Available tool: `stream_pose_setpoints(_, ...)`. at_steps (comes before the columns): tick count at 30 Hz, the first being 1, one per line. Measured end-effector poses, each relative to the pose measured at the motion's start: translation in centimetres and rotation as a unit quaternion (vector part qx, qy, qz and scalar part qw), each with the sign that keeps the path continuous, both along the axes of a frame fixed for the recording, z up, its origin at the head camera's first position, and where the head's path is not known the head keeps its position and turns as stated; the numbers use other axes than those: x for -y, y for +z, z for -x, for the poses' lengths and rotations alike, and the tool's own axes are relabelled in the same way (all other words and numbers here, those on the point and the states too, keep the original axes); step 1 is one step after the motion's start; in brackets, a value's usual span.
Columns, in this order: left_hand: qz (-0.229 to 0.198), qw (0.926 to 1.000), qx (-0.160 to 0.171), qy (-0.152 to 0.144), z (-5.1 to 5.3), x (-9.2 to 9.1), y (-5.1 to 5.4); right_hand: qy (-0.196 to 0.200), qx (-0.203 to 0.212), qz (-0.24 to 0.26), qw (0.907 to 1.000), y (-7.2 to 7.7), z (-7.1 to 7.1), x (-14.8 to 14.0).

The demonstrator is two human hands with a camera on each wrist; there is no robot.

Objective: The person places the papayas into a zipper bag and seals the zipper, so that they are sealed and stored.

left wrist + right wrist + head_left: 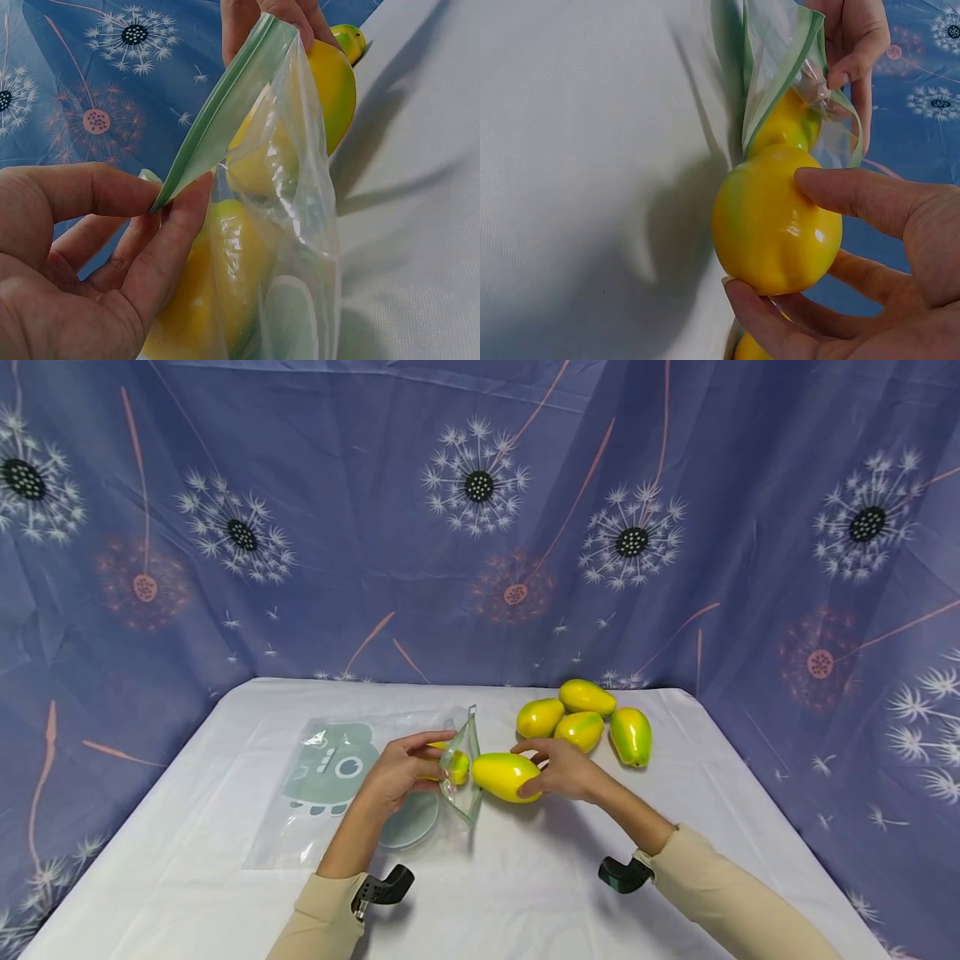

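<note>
A clear zip bag (270, 835) with a green cartoon print lies on the white table, its green-edged mouth (217, 112) spread toward the right. My left hand (397, 772) pinches the mouth's rim between thumb and finger. Inside the bag, just behind the opening, is a glossy yellow-green mango (240, 255). My right hand (566, 768) grips another mango (504, 777) by its right end, with the fruit's far end at the bag mouth. In the right wrist view, thumb and fingers hold this mango (772, 225) from opposite sides.
Several more mangoes (579, 731) lie grouped behind my right hand, toward the back right of the table (187, 827). A blue-purple dandelion-print curtain (375, 527) hangs around the table's back and sides. Black wrist cameras (626, 875) sit on both sleeves.
</note>
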State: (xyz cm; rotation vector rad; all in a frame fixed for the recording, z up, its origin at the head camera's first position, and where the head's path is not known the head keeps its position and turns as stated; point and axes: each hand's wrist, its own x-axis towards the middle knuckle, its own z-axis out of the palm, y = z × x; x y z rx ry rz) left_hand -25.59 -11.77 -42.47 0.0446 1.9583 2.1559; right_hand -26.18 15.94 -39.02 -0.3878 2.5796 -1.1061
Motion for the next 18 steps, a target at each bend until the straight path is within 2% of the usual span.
stream_pose_setpoints(7,0.007,1.0,0.003,0.001,0.0,0.0,0.1,0.013,0.01,0.016,0.9997,-0.1,-0.1,0.4)
stream_pose_setpoints(18,0.007,1.0,0.002,0.0,0.1,-0.2,0.0,-0.003,0.01,0.002,0.9999,-0.2,0.1,1.6)
